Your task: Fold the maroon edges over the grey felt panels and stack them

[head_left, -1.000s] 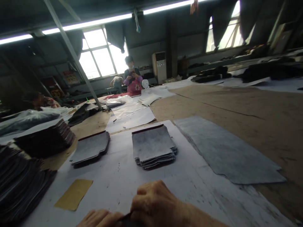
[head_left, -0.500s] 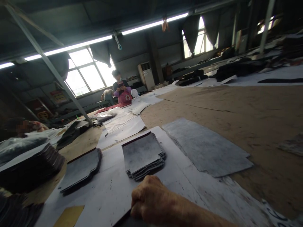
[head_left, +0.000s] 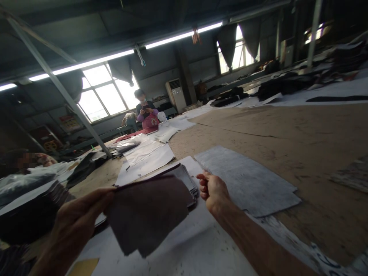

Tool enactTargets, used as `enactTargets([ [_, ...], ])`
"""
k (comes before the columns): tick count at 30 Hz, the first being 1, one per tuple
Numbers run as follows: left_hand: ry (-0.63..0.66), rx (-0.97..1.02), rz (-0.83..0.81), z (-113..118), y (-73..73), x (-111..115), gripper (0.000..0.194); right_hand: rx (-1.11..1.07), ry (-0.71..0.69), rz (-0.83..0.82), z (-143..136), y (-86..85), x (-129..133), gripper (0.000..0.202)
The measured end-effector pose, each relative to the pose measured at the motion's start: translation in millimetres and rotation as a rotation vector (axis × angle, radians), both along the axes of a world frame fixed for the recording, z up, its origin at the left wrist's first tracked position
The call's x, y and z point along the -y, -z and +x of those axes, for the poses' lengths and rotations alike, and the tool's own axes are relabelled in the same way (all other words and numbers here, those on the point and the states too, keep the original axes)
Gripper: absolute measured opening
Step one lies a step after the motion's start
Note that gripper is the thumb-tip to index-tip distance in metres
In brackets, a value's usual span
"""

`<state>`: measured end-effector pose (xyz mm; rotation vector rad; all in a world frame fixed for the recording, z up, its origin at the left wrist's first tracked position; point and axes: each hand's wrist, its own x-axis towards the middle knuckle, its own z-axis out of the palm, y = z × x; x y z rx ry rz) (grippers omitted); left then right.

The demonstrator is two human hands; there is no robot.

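My left hand [head_left: 82,212] pinches the upper left corner of a dark brown cut piece [head_left: 148,212], which hangs tilted above the white sheet. Behind that piece, a stack of grey notched pieces [head_left: 188,176] is partly covered. To the right of the stack, my right hand [head_left: 214,188] is raised with its fingers curled together; whatever they hold, if anything, is too small to make out. It is in front of the left edge of a large grey sheet [head_left: 247,180]. A second small stack at the left is mostly hidden by my left hand and the dark piece.
A tall dark stack [head_left: 31,211] stands at the left. A yellow piece [head_left: 84,267] lies at the near edge. Brown paper [head_left: 287,134] covers the table at right. Beyond the table, a person [head_left: 147,111] holds a small object; another person is at the far left.
My left hand has come into view with the dark brown piece. My right hand has moved up and to the right, away from the dark item at the near edge.
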<state>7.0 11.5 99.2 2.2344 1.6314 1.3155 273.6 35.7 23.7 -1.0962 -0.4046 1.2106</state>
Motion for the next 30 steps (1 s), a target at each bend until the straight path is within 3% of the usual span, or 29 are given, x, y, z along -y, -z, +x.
enactTargets([
  [2,0.128,0.062,-0.132,11,-8.4,-28,0.030,-0.049,0.045,-0.053,3,4.8,-3,0.029],
  [4,0.199,0.044,-0.236,21,-3.2,-57,0.030,-0.066,0.070,-0.081,2,8.3,-5,0.028],
  [8,0.215,-0.054,-0.329,32,33.0,-108,0.037,-0.057,0.073,-0.108,-3,11.1,-5,0.027],
  [11,0.200,-0.153,-0.358,33,54.7,-129,0.040,-0.047,0.043,-0.109,-7,11.3,-5,0.027],
  [14,0.127,-0.250,-0.313,36,61.5,-129,0.039,-0.045,0.016,-0.103,-9,10.4,-4,0.027],
  [22,-0.192,-0.447,-0.108,61,71.1,-99,0.033,-0.051,-0.071,-0.096,-12,4.8,2,0.027],
  [30,-0.362,-0.500,-0.012,72,82.1,-101,0.031,-0.004,-0.128,-0.089,-15,5.7,2,0.030],
])
